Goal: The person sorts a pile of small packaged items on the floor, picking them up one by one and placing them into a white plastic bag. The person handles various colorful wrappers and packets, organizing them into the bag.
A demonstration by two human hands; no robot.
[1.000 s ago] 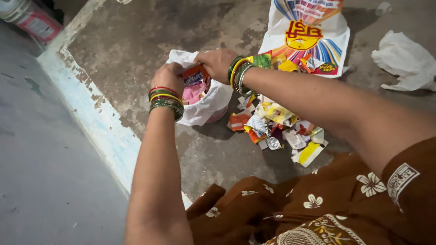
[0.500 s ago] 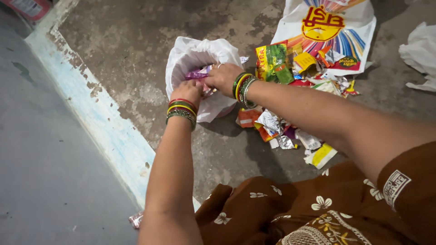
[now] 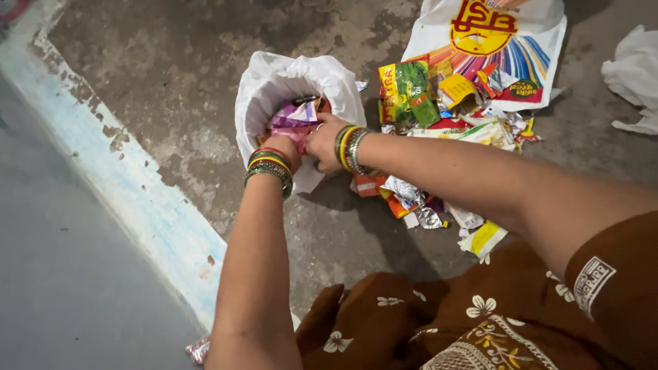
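White plastic bag (image 3: pixel 274 82) sat on the concrete floor (image 3: pixel 171 55) just ahead of both my hands, its mouth gaping up toward me and its body slumped away from my knees. Nearest to me was the brown flowered cloth (image 3: pixel 439 322) over my lap, and from it both forearms ran forward to the bag's near rim. My left hand (image 3: pixel 279 145), below a stack of red, yellow and green bangles (image 3: pixel 269 168), was at the near edge of the opening, its fingers curled down over the rim; I could not tell whether they pinched the plastic or only pressed on it. My right hand (image 3: pixel 321 140) lay just beside it, touching the same rim from the right, fingers bent inward toward the crumpled pink and purple wrappers (image 3: pixel 293 115) packed inside. Neither hand was clearly nearer; the left covered the rim, the right stood closer to the contents. To the right of the bag, a heap of torn foil and snack wrappers (image 3: pixel 425 137) spread across the floor. Farther off lay a large printed sack (image 3: pixel 493 41), flat, and a crumpled white bag (image 3: pixel 634 75) well apart at the far right.
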